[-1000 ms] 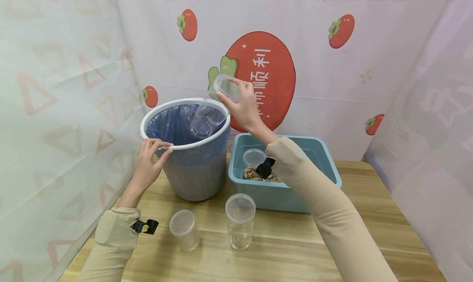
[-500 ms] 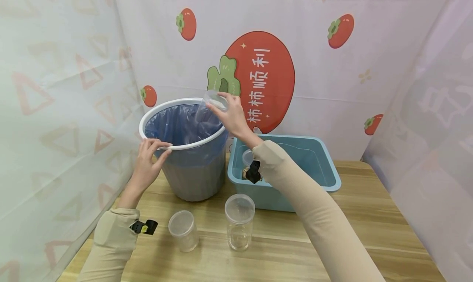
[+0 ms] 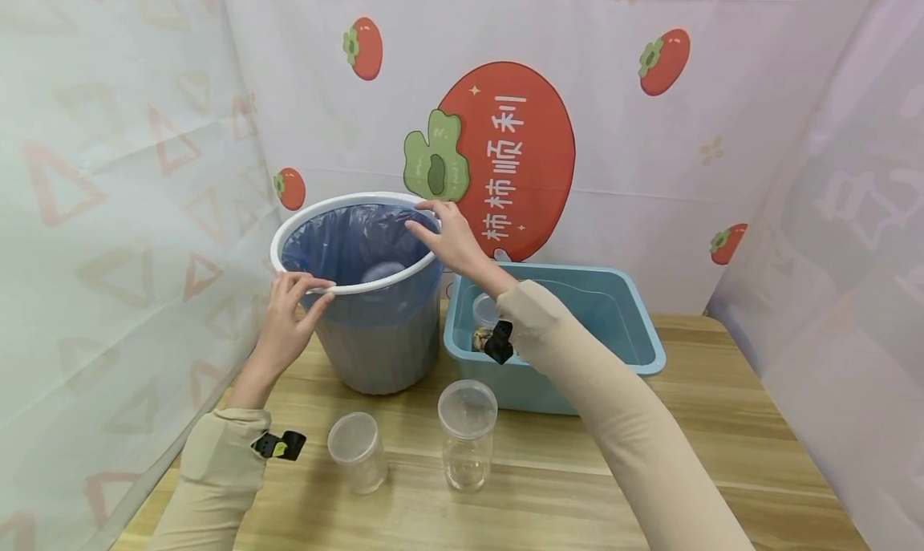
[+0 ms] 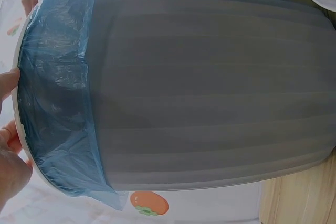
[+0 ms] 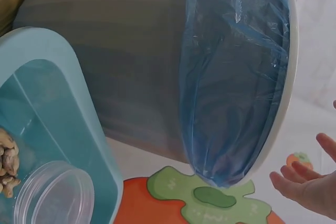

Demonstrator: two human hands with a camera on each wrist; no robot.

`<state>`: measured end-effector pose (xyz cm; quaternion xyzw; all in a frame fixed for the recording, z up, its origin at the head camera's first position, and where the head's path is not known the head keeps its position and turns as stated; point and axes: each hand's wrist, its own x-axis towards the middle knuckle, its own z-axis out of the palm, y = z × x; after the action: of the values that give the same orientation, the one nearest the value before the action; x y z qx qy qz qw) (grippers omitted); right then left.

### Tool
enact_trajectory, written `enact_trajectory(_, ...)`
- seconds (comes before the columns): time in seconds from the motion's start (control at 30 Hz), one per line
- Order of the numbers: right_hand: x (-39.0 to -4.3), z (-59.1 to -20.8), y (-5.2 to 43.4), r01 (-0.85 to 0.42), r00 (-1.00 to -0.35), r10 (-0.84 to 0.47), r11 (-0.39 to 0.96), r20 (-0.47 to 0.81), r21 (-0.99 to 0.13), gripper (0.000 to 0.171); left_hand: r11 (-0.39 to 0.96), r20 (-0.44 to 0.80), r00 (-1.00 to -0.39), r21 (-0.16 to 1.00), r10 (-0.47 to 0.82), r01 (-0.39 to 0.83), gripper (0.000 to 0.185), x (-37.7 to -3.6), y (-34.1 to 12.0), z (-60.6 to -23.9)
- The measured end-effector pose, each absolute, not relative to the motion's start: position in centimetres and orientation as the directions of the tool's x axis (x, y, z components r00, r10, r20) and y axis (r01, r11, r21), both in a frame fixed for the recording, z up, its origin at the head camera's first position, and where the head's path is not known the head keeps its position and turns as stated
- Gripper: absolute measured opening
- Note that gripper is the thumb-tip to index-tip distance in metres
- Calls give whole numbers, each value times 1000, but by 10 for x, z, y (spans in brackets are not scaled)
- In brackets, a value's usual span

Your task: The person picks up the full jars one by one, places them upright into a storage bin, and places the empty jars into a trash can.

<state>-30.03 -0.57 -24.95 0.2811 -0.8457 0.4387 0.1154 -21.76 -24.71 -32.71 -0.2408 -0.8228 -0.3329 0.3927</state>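
Note:
A grey trash can [image 3: 382, 350], lined with a blue plastic bag [image 3: 346, 230], stands at the left with a white rim. My left hand [image 3: 292, 314] pinches the rim at its near left side between thumb and fingers. Over the far right part of the rim my right hand [image 3: 451, 234] is spread, with nothing in it. Inside the can shows a pale round part of a clear plastic jar [image 3: 382, 272], the rest hidden by the near rim. On the table stand a short clear jar [image 3: 358, 452] and a taller one [image 3: 467, 439], both lidded.
A blue-green plastic tub [image 3: 617, 318] stands right of the can, partly under my right forearm. It holds another clear jar [image 5: 60, 195] and brown lumpy pieces [image 5: 7, 163], perhaps nuts. Printed cloth [image 3: 613, 174] hangs behind the wooden table [image 3: 577, 487].
My right hand moved left and down over the trash can, then let go of a clear jar, which dropped inside. The left hand stayed on the rim.

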Motion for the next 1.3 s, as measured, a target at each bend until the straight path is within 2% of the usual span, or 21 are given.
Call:
enact_trajectory(0.2,-291,-253,4,-609,-791,-410,455,454,-650,32,661,805,-578,365,130,656,21,-217,-248,-328)
enact_trajectory(0.5,-278,-262,21,-636,-764,-449,403,464,-658,28,659,812,-568,355,135,663,22,-218,-250,-329)
enact_trajectory(0.8,-259,-274,34,-717,-680,-530,335,507,-612,27,662,812,-570,358,127,658,21,-217,-250,-329)
enact_trajectory(1.03,-246,-283,43,-736,-657,-567,342,497,-584,28,662,812,-569,355,133,660,21,-218,-249,-328)
enact_trajectory(1.3,-226,-298,52,-776,-596,-634,296,493,-557,25,663,806,-577,360,134,657,21,-218,-248,-328)
